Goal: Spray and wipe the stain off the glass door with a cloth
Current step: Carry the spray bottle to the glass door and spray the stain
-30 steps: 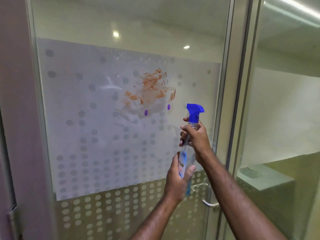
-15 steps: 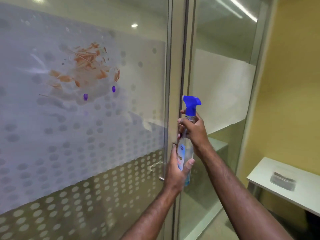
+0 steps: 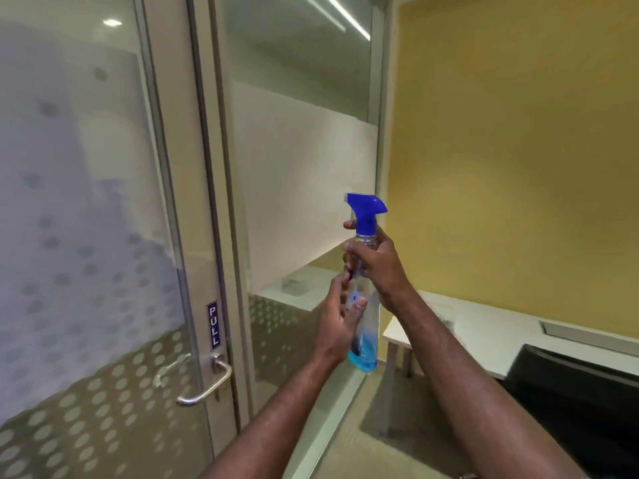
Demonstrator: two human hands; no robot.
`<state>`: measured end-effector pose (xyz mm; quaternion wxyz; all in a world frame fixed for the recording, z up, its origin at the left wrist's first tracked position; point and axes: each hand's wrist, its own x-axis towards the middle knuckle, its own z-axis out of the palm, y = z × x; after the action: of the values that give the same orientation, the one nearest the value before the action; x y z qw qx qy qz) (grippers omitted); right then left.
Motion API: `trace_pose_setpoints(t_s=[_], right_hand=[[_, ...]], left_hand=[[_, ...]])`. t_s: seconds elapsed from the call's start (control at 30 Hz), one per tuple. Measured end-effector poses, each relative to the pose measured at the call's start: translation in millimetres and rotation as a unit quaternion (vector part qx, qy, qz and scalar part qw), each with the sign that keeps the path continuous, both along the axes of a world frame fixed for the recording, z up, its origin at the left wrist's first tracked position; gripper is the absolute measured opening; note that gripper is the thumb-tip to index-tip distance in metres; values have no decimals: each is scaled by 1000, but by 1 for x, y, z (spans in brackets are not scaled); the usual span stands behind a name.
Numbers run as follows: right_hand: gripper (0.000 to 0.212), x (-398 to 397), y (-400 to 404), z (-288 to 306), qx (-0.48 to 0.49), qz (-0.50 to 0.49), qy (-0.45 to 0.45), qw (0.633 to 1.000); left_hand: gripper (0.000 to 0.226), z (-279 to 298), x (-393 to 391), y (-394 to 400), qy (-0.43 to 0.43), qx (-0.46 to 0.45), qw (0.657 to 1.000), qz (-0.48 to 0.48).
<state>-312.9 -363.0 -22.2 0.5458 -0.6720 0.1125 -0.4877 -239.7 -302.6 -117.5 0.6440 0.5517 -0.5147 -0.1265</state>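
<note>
The bottle [image 3: 363,305] is held upright, right of the door [image 3: 103,236]: right hand [image 3: 380,267] closed round its neck, left hand [image 3: 340,326] closed round its body. No stain or cloth is seen. The blue nozzle [image 3: 366,207] should be turned toward the glass before the trigger is pressed.

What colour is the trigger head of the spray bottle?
Bright blue; the trigger head tops the clear spray bottle, best seen in the head view.

One head-worn view looks forward and slightly down, close to the door [image 3: 103,236] at left (seen at a slant), with a yellow wall [image 3: 518,150] and desk [image 3: 501,337] farther right.
</note>
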Motion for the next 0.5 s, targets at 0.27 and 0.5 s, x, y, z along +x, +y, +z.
trace_pose_setpoints(t_s=[0.27,0.5], right_hand=[[37,-71,-113,-17,-16,-33,15,999],[35,-100,-197,-37,-1,-69,21,997]], left_hand=[[58,-14,-56,-127,-10,30,996,-85],[48,-22,-79,-201,-17,42,990,-130]])
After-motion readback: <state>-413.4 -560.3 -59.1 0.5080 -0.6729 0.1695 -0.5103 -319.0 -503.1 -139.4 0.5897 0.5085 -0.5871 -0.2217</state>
